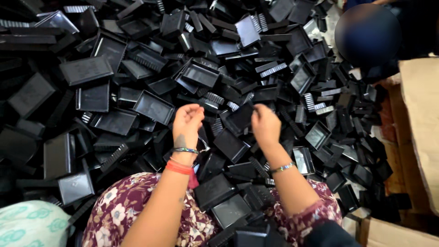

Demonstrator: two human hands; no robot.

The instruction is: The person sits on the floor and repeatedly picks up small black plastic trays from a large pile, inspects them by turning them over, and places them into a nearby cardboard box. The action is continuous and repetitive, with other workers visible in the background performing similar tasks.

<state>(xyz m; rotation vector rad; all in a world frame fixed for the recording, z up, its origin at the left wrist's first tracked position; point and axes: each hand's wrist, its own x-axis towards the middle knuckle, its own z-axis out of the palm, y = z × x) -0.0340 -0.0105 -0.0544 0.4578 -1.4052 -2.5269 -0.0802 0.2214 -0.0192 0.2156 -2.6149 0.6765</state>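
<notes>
Hovering mid-frame over the heap, left hand [186,122] curled, fingers bunched as if pinching something small; whether anything sits between them cannot be told. Right hand [265,126] likewise half-closed, fingertips touching the edge of a black tray piece [241,116] just left of it, probably gripping it, though the hold is blurred. Beneath and all around, a deep pile of black plastic trays [153,106] and ribbed comb-like strips [273,69], stacked loose at every angle, some resting on the floral-clad lap [120,201] at the bottom of the frame.

Risks, as a judgement: loose pile sliding toward the lap when a piece is pulled free; thin tray edges scraping fingers; the held piece slipping from a light pinch and vanishing among identical ones.

Hidden or unclear: fingertips of both hands; floor under the heap; cardboard box [423,119] at the right edge cut off; another person at upper right only partly seen; pale cloth [27,224] at lower left cropped.
</notes>
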